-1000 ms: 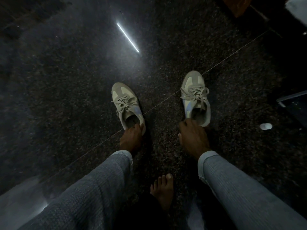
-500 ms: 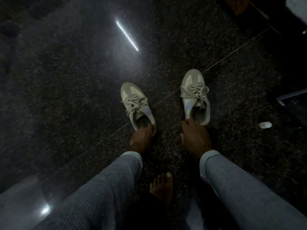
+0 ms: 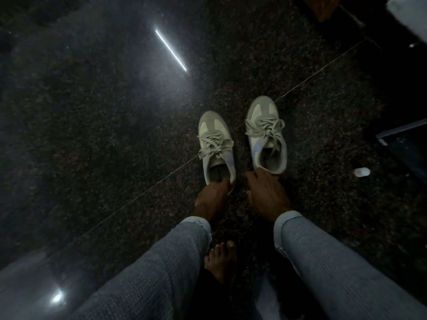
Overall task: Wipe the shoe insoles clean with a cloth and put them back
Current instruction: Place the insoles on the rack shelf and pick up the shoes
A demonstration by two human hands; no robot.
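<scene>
Left hand: the left hand (image 3: 211, 197) grips the heel collar of the pale grey lace-up left sneaker (image 3: 217, 146), fingers curled over its rim.
Right hand: the right hand (image 3: 265, 195) touches the heel of the matching right sneaker (image 3: 268, 137); whether it grips, I cannot tell.
Insoles: a dark insole (image 3: 218, 174) shows inside the left sneaker, just beyond the left hand's fingers; the other is too dim to make out.
Cloth: none in view.
Risk: on the polished dark speckled stone floor (image 3: 115, 135) a sneaker could skid away when tugged; tied laces may jam an insole.

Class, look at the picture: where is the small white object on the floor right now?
In the head view, the small white object lies on the dark speckled floor at the right, apart from the right shoe and near the dark panel.
</scene>
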